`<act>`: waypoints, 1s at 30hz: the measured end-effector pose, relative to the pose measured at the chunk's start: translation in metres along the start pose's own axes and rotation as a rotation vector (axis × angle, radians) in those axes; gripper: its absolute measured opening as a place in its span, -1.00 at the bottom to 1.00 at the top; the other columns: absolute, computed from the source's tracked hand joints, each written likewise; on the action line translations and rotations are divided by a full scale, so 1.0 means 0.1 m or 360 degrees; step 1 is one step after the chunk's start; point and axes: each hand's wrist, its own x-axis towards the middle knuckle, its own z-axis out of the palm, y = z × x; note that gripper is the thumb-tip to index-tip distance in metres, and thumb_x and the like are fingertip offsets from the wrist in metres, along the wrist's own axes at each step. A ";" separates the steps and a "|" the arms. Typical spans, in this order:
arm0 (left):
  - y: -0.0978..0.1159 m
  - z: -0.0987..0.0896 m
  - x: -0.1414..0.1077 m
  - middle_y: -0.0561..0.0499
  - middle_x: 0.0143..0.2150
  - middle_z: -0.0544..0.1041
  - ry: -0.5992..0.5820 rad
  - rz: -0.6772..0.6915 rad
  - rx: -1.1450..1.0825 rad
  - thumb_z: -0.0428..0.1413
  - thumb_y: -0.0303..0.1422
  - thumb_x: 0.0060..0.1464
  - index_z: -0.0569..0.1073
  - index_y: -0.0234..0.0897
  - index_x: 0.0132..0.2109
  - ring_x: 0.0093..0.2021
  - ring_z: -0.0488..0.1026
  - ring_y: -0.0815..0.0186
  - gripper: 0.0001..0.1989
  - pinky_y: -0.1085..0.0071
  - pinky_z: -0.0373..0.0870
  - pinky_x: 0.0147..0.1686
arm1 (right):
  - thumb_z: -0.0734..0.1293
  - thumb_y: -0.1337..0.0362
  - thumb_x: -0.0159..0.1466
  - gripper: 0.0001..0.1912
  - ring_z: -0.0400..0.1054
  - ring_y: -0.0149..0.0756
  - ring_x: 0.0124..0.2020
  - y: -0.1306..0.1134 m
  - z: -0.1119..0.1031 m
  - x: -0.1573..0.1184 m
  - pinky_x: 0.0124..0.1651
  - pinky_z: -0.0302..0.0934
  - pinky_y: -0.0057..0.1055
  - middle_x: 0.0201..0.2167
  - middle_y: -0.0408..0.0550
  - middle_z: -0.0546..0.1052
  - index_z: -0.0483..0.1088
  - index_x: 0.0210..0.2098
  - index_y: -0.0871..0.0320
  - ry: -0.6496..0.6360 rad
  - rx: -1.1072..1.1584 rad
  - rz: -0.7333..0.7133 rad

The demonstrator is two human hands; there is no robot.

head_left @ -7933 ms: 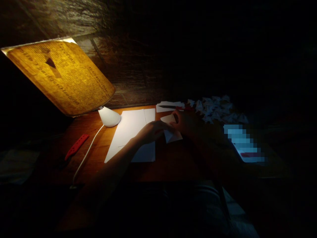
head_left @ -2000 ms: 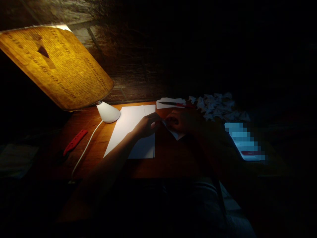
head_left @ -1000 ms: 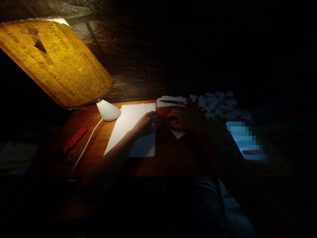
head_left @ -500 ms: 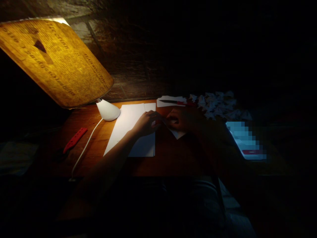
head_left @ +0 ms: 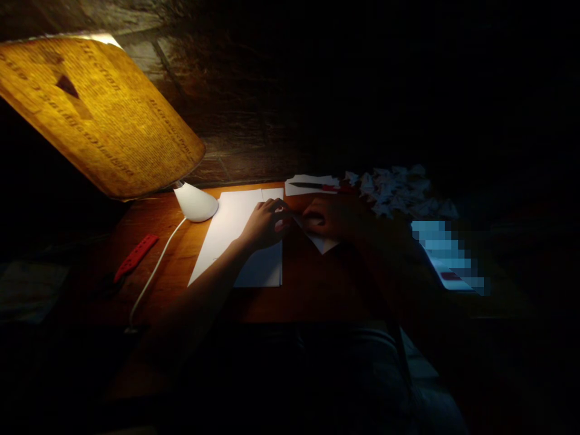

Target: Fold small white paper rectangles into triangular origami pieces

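In the middle of the wooden table, a small folded piece of white paper (head_left: 324, 244) lies between my two hands, its pointed lower end toward me. My right hand (head_left: 330, 217) is in deep shadow, its fingers curled and closed over the top of this paper. From the left, my left hand (head_left: 265, 223) reaches above the white sheets (head_left: 258, 269), its bent fingertips and thumb at the paper's left end. Shadow hides the exact contact of the fingertips.
A lamp (head_left: 197, 202) with a printed yellow shade stands at left, its white cord (head_left: 156, 272) crossing the table beside a red-handled tool (head_left: 136, 257). Behind are a red-handled knife (head_left: 312, 186) on small papers and many folded paper pieces (head_left: 394, 190). A lit phone (head_left: 446, 257) lies right.
The view has shifted very slightly. My left fingers have moved a little at the paper's left end; my right hand stays over the paper.
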 end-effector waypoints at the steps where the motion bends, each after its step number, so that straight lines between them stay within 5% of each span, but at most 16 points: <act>1: 0.00 0.00 0.00 -0.10 0.09 0.54 -0.0010 0.0006 0.0004 0.18 -0.36 0.20 0.64 -0.05 0.10 0.07 0.43 0.04 -0.66 0.03 0.37 0.06 | 0.44 0.16 0.31 -0.81 0.44 -0.18 -0.14 0.01 0.00 0.00 -0.12 0.23 -0.29 -0.13 -0.01 0.59 0.61 -0.13 0.08 0.0003 0.0009 0.0000; 23: -0.01 0.00 0.00 -0.13 0.10 0.53 -0.0042 0.0014 -0.0056 0.18 -0.40 0.19 0.65 -0.07 0.10 0.09 0.44 0.02 -0.64 -0.02 0.42 0.09 | 0.45 0.18 0.29 -0.82 0.45 -0.18 -0.13 -0.04 -0.05 0.01 -0.09 0.27 -0.29 -0.12 0.01 0.60 0.59 -0.16 0.10 -0.0063 0.0009 0.0024; 30: 0.08 0.03 0.00 -0.14 0.13 0.56 -0.0030 0.0258 -0.0327 0.12 -0.48 0.21 0.58 -0.18 0.15 0.10 0.51 0.13 -0.61 0.10 0.51 0.11 | 0.44 0.15 0.30 -0.81 0.41 -0.22 -0.23 -0.09 -0.08 0.00 -0.20 0.18 -0.33 -0.19 0.01 0.58 0.56 -0.22 0.15 -0.0039 -0.0108 0.0086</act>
